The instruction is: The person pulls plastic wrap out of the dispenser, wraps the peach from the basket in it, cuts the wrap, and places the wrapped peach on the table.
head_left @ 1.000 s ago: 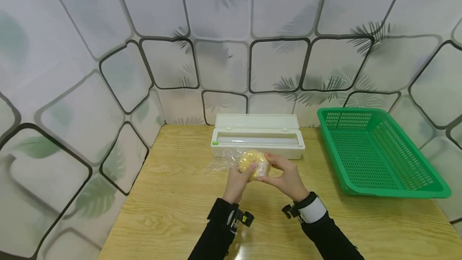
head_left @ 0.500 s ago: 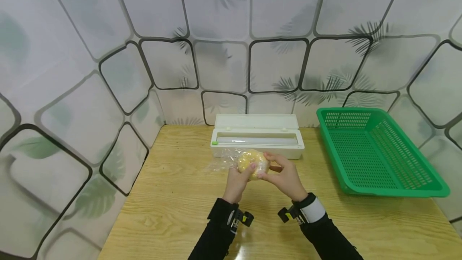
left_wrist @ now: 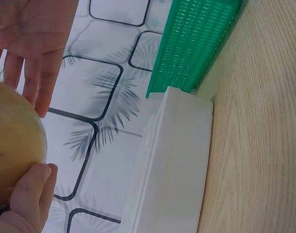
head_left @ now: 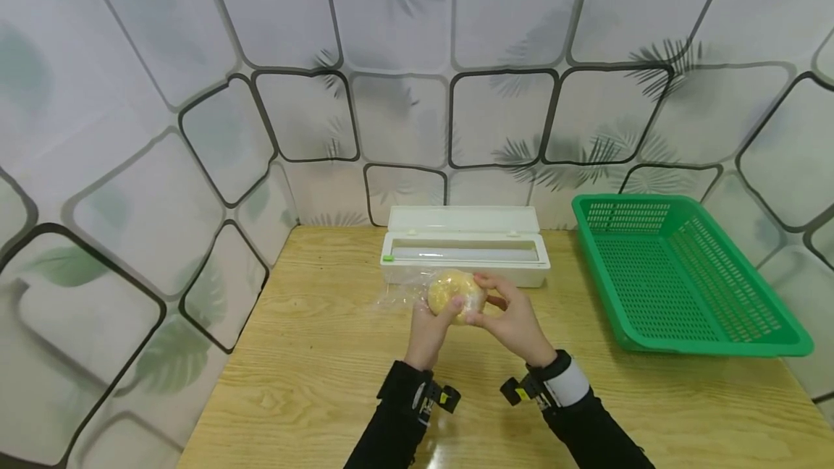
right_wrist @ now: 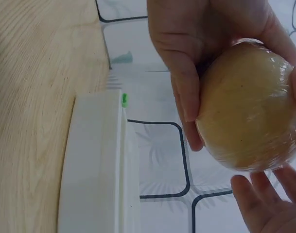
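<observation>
A round yellow fruit (head_left: 449,294), wrapped in clear cling film, is held up over the table in front of the white film box. It shows large in the right wrist view as a smooth fruit (right_wrist: 250,107) with shiny creases. My left hand (head_left: 428,328) grips its left side, thumb across the near face. At its right edge my right hand (head_left: 511,317) pinches it between thumb and fingers. A loose tail of cling film (head_left: 402,291) sticks out to the left. The fruit's far side is hidden.
Behind the hands stands the white cling film box (head_left: 465,273), lid raised, a film roll (head_left: 465,254) inside and a green slider (head_left: 388,258) at its left end. To the right is a green perforated basket (head_left: 691,295). A patterned wall covering (head_left: 404,121) backs the wooden table (head_left: 313,382).
The right hand and wrist have shifted slightly left and turned a little. The film tail has settled a bit. Both hands keep hold of the fruit.
</observation>
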A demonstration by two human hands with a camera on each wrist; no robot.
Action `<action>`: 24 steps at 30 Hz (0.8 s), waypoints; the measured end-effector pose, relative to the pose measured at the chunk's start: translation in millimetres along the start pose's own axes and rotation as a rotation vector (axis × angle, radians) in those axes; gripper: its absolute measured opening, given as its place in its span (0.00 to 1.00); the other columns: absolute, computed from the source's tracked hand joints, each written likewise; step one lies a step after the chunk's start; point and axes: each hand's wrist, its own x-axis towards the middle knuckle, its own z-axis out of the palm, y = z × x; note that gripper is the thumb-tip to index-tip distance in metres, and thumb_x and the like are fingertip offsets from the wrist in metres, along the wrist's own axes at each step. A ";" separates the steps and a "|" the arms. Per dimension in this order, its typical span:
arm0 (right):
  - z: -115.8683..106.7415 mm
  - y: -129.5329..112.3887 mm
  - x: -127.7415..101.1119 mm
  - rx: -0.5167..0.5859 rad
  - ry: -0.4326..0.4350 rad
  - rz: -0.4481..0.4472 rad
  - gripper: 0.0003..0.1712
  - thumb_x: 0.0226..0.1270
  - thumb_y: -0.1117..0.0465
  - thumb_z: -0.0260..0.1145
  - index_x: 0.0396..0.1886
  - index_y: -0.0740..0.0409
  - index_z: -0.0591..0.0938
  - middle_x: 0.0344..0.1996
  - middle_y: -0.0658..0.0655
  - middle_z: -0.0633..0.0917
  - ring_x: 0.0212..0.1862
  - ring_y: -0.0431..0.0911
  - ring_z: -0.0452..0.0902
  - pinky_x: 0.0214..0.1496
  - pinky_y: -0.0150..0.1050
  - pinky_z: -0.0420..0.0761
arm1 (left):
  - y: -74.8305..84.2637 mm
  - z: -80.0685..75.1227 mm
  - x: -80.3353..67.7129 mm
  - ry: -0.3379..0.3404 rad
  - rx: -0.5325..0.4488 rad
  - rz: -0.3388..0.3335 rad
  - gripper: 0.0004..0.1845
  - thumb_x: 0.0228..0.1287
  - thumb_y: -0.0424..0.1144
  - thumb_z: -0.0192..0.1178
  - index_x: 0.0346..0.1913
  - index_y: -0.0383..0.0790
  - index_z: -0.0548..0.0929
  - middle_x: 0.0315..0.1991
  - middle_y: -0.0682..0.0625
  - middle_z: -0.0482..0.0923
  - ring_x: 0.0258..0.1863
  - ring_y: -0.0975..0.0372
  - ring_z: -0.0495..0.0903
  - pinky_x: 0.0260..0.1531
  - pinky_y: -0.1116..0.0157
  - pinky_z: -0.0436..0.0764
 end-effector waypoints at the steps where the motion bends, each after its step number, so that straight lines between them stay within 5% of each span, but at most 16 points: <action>1: 0.7 -0.2 0.1 -0.026 0.006 -0.027 0.28 0.41 0.75 0.70 0.46 0.74 0.72 0.51 0.72 0.70 0.52 0.62 0.66 0.45 0.56 0.72 | -0.5 0.2 0.0 0.004 0.002 0.013 0.24 0.55 0.41 0.61 0.51 0.31 0.70 0.44 0.44 0.75 0.42 0.59 0.75 0.43 0.64 0.73; 13: 8.0 33.8 0.0 -0.240 0.199 -0.328 0.23 0.38 0.77 0.70 0.39 0.66 0.76 0.39 0.62 0.73 0.39 0.50 0.70 0.31 0.43 0.75 | 0.0 -1.4 -0.6 -0.009 -0.043 0.111 0.29 0.52 0.42 0.64 0.51 0.26 0.69 0.45 0.41 0.74 0.43 0.59 0.74 0.43 0.64 0.73; 24: 5.3 37.4 1.0 -0.243 0.237 -0.321 0.20 0.45 0.81 0.64 0.42 0.68 0.77 0.42 0.66 0.71 0.40 0.50 0.70 0.31 0.34 0.77 | 9.5 -1.1 -2.4 -0.060 -0.054 0.078 0.31 0.55 0.34 0.61 0.58 0.24 0.61 0.56 0.35 0.64 0.56 0.52 0.66 0.51 0.63 0.69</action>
